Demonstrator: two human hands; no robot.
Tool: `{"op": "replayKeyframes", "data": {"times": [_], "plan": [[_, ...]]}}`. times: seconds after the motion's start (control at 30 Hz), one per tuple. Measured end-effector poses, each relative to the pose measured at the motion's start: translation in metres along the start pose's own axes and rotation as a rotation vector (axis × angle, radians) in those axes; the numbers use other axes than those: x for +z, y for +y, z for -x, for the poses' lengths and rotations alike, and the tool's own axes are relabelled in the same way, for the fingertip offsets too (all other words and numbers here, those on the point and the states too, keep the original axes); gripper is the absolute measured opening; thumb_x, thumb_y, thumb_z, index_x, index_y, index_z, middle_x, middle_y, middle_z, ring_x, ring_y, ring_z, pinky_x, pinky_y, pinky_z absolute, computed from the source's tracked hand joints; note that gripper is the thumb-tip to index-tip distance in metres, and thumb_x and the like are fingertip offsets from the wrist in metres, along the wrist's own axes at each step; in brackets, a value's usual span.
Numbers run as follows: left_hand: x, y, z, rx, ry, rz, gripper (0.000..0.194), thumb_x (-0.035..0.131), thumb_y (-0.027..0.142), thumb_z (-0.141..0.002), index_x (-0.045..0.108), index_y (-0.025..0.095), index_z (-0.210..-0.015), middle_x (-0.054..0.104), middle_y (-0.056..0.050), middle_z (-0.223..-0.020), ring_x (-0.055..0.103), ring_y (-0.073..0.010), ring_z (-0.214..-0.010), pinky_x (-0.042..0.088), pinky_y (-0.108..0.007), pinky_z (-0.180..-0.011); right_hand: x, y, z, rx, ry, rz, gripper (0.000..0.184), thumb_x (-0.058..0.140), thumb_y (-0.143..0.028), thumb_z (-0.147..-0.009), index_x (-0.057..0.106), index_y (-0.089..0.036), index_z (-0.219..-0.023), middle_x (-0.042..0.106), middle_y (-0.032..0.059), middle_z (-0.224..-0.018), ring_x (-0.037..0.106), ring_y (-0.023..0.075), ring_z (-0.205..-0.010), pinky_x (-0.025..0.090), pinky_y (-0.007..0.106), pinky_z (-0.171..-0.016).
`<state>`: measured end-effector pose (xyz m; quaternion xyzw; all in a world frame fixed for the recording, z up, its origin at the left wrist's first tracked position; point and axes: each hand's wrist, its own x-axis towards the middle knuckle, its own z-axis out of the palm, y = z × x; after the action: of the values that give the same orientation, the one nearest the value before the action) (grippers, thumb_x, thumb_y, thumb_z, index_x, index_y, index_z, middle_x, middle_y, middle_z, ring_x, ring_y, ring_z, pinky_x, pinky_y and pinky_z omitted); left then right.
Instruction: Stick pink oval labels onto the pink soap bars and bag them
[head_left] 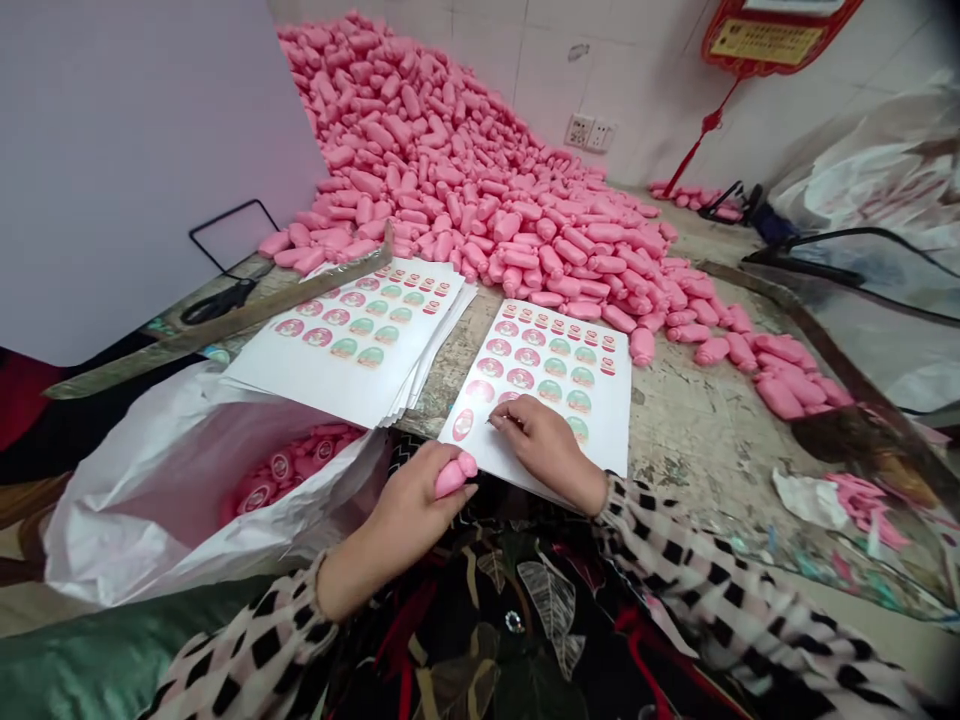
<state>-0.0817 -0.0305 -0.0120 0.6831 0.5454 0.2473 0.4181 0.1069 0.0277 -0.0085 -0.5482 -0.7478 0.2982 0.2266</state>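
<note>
My left hand (416, 495) is closed around a small pink sausage-shaped piece (454, 474), its knobbed end showing past my thumb. Over the lower part of a white sticker sheet (611, 420) is my right hand (544, 445), thumb and fingertips pinched together. Something small and dark shows at those fingertips, too small to make out. Pink and green round stickers fill the sheet in rows, with little red ones along its top. An oval pink sticker (463, 424) lies just left of my right fingertips.
A stack of sticker sheets (315, 385) lies to the left under a long flat strip (225, 330), near black-handled scissors (217, 300). Behind rises a big heap of pink pieces (450, 180). A white bag (150, 480) at lower left holds labelled pink pieces (300, 462).
</note>
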Motion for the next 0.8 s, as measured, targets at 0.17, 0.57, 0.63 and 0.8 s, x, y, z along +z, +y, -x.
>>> {"op": "replayKeyframes", "data": {"times": [0.17,0.57,0.63,0.8], "plan": [[0.008,-0.026,-0.004,0.139,0.105,-0.351,0.046,0.052,0.031,-0.084,0.047,0.020,-0.128,0.033,-0.013,-0.144,0.039,-0.0256,-0.127,0.036,-0.041,-0.101,0.019,0.000,-0.008,-0.025,0.077,0.346,0.017,0.043,-0.030,-0.091,0.058,-0.022,-0.093,0.059,0.0027,-0.091,0.054,0.0155,-0.082,0.035,0.027,-0.067],[0.021,-0.038,-0.004,0.248,0.069,-0.507,0.057,0.048,0.023,-0.086,0.031,0.019,-0.140,0.019,-0.013,-0.150,0.030,-0.0244,-0.133,0.034,-0.037,-0.105,0.019,0.002,-0.002,-0.006,0.067,0.513,0.021,0.038,-0.032,-0.094,0.056,-0.022,-0.093,0.057,0.0028,-0.094,0.054,0.0149,-0.082,0.034,0.026,-0.065],[0.022,-0.037,-0.004,0.245,0.065,-0.513,0.056,0.048,0.023,-0.086,0.032,0.019,-0.139,0.017,-0.013,-0.151,0.033,-0.0254,-0.132,0.035,-0.038,-0.104,0.018,0.002,-0.001,-0.010,0.067,0.522,0.021,0.038,-0.033,-0.094,0.056,-0.022,-0.093,0.057,0.0025,-0.093,0.054,0.0148,-0.081,0.034,0.026,-0.064],[0.022,-0.034,-0.005,0.249,0.018,-0.524,0.055,0.046,0.021,-0.086,0.032,0.020,-0.139,0.017,-0.011,-0.152,0.047,-0.0260,-0.121,0.042,-0.039,-0.097,0.020,-0.002,-0.001,-0.001,0.063,0.547,0.022,0.037,-0.033,-0.094,0.056,-0.022,-0.094,0.057,0.0033,-0.094,0.054,0.0153,-0.082,0.034,0.026,-0.064]]}}
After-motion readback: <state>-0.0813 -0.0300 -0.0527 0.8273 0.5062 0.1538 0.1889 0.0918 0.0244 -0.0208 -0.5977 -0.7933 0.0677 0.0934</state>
